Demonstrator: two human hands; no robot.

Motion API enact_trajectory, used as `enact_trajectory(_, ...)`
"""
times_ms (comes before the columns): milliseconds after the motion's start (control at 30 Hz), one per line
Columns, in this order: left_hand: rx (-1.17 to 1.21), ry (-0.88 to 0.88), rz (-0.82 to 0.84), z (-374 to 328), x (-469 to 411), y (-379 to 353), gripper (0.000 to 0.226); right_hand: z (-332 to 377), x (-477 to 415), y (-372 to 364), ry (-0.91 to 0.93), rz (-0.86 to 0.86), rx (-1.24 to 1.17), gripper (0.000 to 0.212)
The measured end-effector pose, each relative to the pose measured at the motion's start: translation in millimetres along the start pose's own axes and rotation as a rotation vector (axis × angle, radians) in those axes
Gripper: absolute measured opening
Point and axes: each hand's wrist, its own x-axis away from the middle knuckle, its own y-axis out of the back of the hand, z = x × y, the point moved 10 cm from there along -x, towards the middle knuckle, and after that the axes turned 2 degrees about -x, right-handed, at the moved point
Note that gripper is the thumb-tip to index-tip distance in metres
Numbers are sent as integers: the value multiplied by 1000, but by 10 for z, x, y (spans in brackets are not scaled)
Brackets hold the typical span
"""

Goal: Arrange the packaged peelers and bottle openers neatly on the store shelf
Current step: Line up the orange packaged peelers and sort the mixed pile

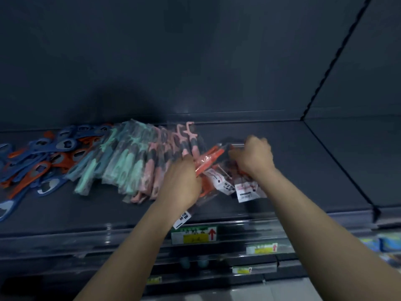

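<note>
Two hands grip the orange peeler packs on the shelf just right of the pink row, left hand curled round their near ends against that row, right hand curled round the far ends, long axis slanting away from the row.

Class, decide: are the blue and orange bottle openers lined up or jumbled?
Jumbled: the bottle openers lie crossed at differing angles, heaped on the shelf.

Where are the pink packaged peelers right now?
Head view: the pink packaged peelers lie in a row on the shelf, between the teal peelers on their left and the orange packaged peelers in the left hand on their right.
</note>
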Motion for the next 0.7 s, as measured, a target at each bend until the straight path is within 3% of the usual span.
enact_trajectory(67, -48, 3, 72, -50, 21, -153, 33, -52, 79, -121, -8, 62, 108, 74)
enact_trajectory(200, -86, 66, 189, -71, 47, -295, 68, -92, 80, -143, 22, 106, 64, 74)
enact_trajectory(433, 48, 145, 84, -207, 75, -281, 54, -525, -66, 101, -97, 134, -123, 81)
enact_trajectory(700, 308, 207, -25, -562, -99, -493, 37, -835, -123, 327, -104, 109, -269, 64)
